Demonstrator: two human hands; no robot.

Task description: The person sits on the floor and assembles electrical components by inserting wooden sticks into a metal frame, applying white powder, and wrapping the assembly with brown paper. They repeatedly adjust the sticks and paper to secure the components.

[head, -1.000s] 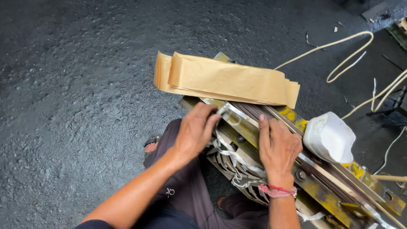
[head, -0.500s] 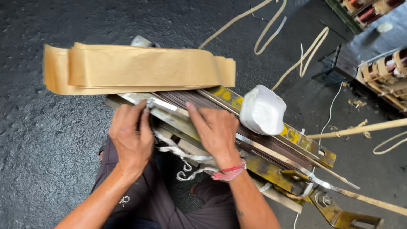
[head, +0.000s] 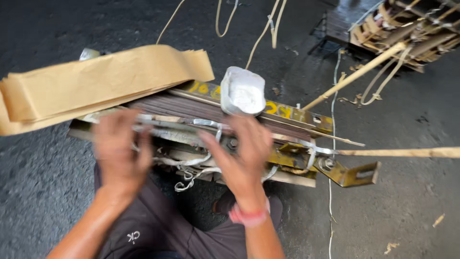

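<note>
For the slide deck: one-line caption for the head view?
Both hands, left and right, over a strapped metal lamination stack under folded brown paper.

Both hands are smeared by motion blur: the left hand and the right hand cannot be read finger by finger, and contact with the metal frame cannot be judged. The brown paper strips are cut off at the left edge (their length is lost).

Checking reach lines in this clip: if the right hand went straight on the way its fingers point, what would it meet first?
Probably the white wrapped bundle, resting on the metal frame just beyond the right hand. The fingers point up and away toward it. The hand is motion-blurred and depth is unclear, so it might touch the frame's dark stacked plates first.
</note>
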